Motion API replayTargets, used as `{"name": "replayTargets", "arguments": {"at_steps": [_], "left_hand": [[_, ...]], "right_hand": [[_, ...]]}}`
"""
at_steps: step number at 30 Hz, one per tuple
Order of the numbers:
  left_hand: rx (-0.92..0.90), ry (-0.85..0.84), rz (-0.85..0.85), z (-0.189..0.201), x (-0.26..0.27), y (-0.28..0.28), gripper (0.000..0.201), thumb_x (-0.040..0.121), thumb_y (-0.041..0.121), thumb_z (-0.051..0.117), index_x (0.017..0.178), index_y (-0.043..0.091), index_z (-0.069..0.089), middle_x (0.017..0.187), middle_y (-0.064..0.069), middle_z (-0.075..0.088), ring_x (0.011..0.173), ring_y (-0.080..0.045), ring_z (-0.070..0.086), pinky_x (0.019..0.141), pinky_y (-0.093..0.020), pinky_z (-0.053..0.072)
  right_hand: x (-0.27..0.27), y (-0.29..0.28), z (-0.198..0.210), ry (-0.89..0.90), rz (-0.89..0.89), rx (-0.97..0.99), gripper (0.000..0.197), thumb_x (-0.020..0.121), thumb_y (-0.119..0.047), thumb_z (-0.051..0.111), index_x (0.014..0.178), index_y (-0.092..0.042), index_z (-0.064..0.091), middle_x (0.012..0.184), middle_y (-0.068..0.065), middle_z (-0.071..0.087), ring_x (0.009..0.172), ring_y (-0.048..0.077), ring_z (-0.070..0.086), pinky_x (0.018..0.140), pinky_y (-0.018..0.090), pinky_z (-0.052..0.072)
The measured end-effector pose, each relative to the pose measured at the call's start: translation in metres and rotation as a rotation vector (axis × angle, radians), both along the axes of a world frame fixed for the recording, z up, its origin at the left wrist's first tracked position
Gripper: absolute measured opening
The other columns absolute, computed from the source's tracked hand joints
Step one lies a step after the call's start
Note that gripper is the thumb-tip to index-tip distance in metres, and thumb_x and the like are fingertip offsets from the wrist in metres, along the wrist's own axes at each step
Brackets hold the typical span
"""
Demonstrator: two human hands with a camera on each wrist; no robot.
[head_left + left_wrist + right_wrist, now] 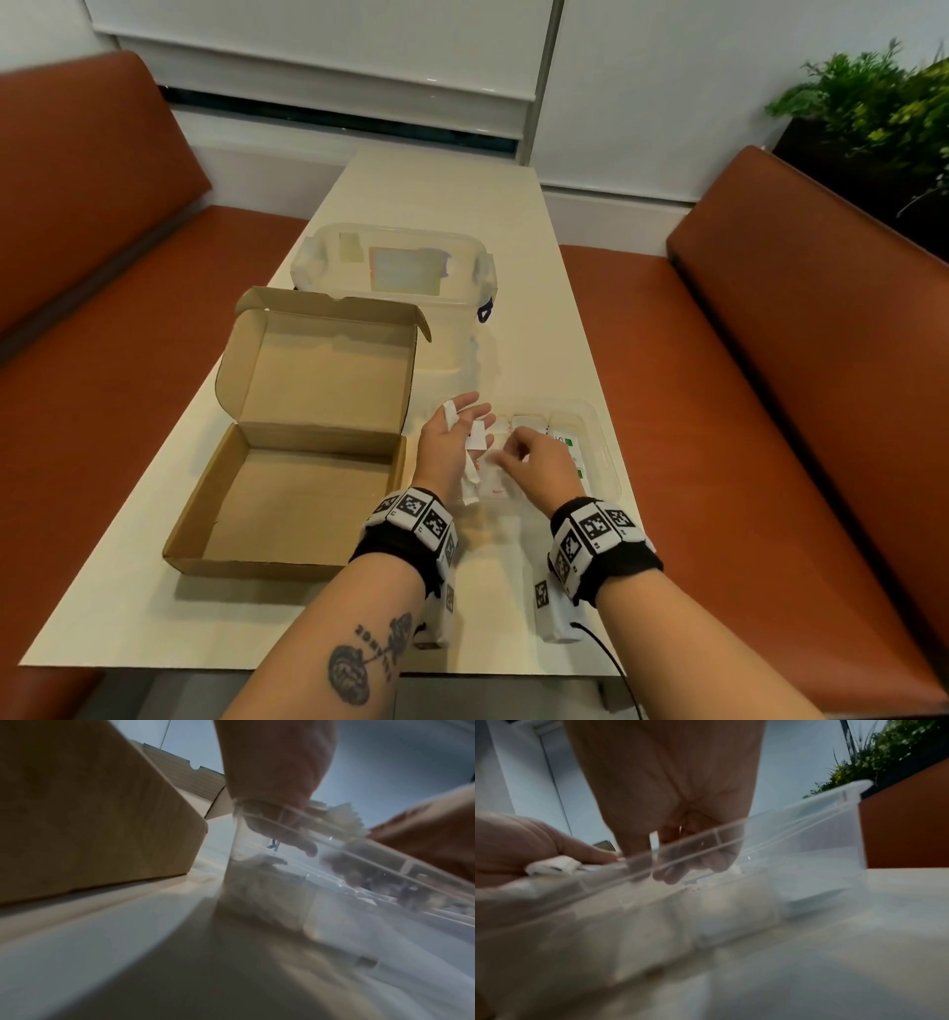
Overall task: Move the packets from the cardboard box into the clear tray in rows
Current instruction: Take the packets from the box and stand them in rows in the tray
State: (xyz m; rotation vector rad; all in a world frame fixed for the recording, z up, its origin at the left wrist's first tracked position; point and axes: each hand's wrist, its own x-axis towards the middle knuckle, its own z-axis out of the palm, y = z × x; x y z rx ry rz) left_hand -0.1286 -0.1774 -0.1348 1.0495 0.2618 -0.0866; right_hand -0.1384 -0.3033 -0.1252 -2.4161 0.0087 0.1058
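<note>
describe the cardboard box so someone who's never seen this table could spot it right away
On the pale table between two orange benches, look to the left of the person's hands. The cardboard box lies there, brown, lid flipped up, nothing visible inside. Unlike the clear tray and the clear lidded tub nearby, it is opaque.

Black wristbands (405, 534) with checkered tags; forearm tattoo (367, 660).

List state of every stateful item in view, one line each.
cardboard box: lid open, nothing visible inside.
clear tray: on the table, partly filled with packets.
packets: some lying flat in the tray, several in the left hand.
left hand: fingers extended, packets between them.
right hand: fingers curled over the tray; grip unclear.
storage bin: lid on.
</note>
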Motion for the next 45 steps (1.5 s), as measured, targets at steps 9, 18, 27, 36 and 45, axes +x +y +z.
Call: {"name": "replayTargets", "arguments": {"at_steps": [9, 18, 27, 36, 45], "left_hand": [[-0.052, 0.02, -0.168, 0.003, 0.002, 0.003, 0.027, 0.096, 0.006, 0.049, 0.117, 0.015, 0.062, 0.114, -0.009, 0.069, 0.098, -0.024, 0.069, 0.075, -0.034, 0.057], [-0.087, 0.053, -0.031, -0.001, 0.006, 0.001, 0.026, 0.094, 0.007, 0.053, 0.12, 0.009, 0.058, 0.103, -0.011, 0.069, 0.083, -0.021, 0.067, 0.069, -0.03, 0.056], [0.277, -0.089, -0.164, 0.002, 0.008, -0.012, 0.013, 0.092, 0.016, 0.062, 0.102, 0.012, 0.068, 0.067, 0.007, 0.061, 0.044, -0.002, 0.037, 0.042, -0.014, 0.031], [0.237, -0.043, -0.056, 0.0, 0.007, -0.013, 0.004, 0.089, 0.016, 0.065, 0.086, 0.016, 0.066, 0.058, 0.009, 0.055, 0.05, -0.006, 0.039, 0.042, -0.014, 0.033], [-0.034, 0.051, 0.039, -0.004, 0.008, -0.002, 0.029, 0.101, 0.029, 0.044, 0.113, 0.006, 0.056, 0.104, -0.011, 0.067, 0.045, -0.004, 0.038, 0.044, -0.016, 0.036]], "right_hand": [[0.006, 0.011, 0.018, 0.101, -0.144, 0.514, 0.009, 0.081, -0.008, 0.069, 0.088, -0.006, 0.063, 0.073, 0.001, 0.063, 0.061, 0.009, 0.057, 0.053, 0.014, 0.045], [0.009, -0.01, 0.03, 0.082, -0.211, 0.69, 0.005, 0.086, 0.002, 0.06, 0.083, -0.001, 0.062, 0.077, 0.011, 0.061, 0.069, 0.019, 0.059, 0.063, 0.026, 0.054], [0.025, -0.021, 0.047, -0.073, -0.109, 0.37, 0.014, 0.074, -0.002, 0.074, 0.083, -0.008, 0.065, 0.066, 0.005, 0.059, 0.061, 0.016, 0.056, 0.066, 0.03, 0.053], [0.016, -0.02, 0.038, 0.053, -0.144, 0.566, 0.008, 0.08, -0.006, 0.072, 0.082, -0.007, 0.064, 0.07, 0.007, 0.065, 0.063, 0.016, 0.061, 0.064, 0.025, 0.054], [0.027, -0.047, 0.044, 0.148, 0.133, -0.384, 0.015, 0.087, -0.008, 0.061, 0.092, -0.013, 0.074, 0.097, 0.002, 0.071, 0.089, 0.017, 0.065, 0.085, 0.027, 0.052]]}}
